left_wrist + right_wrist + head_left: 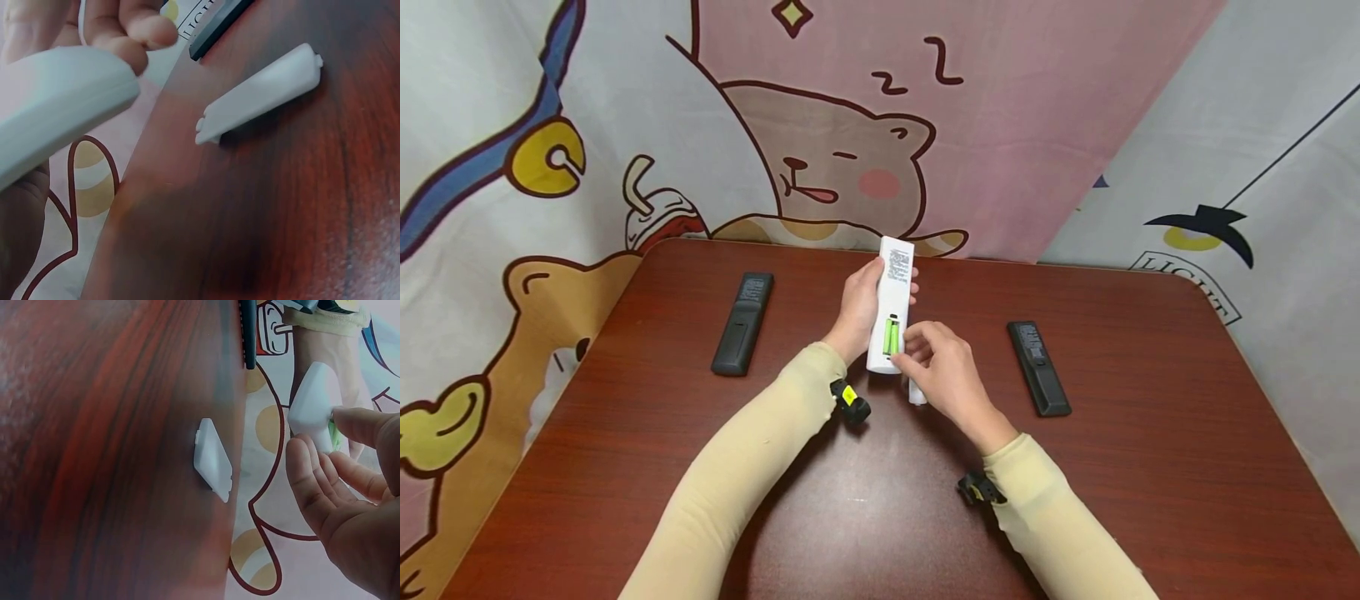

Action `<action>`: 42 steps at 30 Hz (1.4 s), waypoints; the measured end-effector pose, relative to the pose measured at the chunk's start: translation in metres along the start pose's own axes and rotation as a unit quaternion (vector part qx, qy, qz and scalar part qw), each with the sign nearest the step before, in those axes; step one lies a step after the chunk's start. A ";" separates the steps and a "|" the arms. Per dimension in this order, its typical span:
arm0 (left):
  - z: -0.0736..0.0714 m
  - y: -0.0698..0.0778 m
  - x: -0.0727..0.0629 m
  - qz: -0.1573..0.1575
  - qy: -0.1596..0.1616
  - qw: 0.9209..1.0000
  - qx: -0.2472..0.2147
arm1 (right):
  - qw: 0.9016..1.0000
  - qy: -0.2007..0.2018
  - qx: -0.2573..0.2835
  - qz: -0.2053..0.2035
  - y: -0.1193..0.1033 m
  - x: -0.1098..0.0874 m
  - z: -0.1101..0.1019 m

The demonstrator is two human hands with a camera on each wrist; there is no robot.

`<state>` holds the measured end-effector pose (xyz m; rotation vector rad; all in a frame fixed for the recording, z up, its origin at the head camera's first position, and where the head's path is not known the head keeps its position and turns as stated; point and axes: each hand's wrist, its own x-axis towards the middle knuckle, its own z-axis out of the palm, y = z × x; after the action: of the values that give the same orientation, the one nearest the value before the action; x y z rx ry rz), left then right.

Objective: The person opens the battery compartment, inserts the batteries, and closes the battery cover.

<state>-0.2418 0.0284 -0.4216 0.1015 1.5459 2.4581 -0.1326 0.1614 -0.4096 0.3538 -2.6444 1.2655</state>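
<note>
A white remote control (pixel 891 283) is held back side up, tilted over the table, in my left hand (pixel 857 308), thumb on one edge and fingers on the other. Two green batteries (pixel 891 337) lie side by side in its uncovered compartment. My right hand (pixel 951 375) is at the remote's lower end; its thumb touches by the batteries, and its other fingers stay loosely bent along the edge. In the right wrist view a bit of green battery (pixel 335 434) shows between thumb and remote. Under the right hand, the white battery cover (pixel 262 90) lies on the table.
A black remote (pixel 742 325) lies on the brown table (pixel 850 517) to the left, and another black remote (pixel 1039 368) to the right. Behind the table's far edge hangs a cartoon-printed cloth (pixel 1000 125). Both wrists wear small black cameras.
</note>
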 end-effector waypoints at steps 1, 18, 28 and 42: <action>0.000 0.000 0.000 0.001 0.000 1.000 -0.001 | 1.000 -0.001 -0.001 0.005 0.000 0.000 0.000; 0.002 0.007 0.002 0.007 0.017 1.000 -0.025 | 0.990 -0.027 0.114 0.077 0.000 0.004 0.004; 0.002 0.006 0.002 0.010 0.017 0.999 -0.036 | 0.987 -0.019 0.127 0.093 -0.002 0.006 0.006; 0.003 0.006 0.002 0.018 0.006 0.999 -0.032 | 0.982 -0.026 0.136 0.131 -0.003 0.009 0.002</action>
<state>-0.2438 0.0291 -0.4152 0.1031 1.4803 2.5384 -0.1400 0.1570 -0.4060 0.0768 -2.6291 1.7297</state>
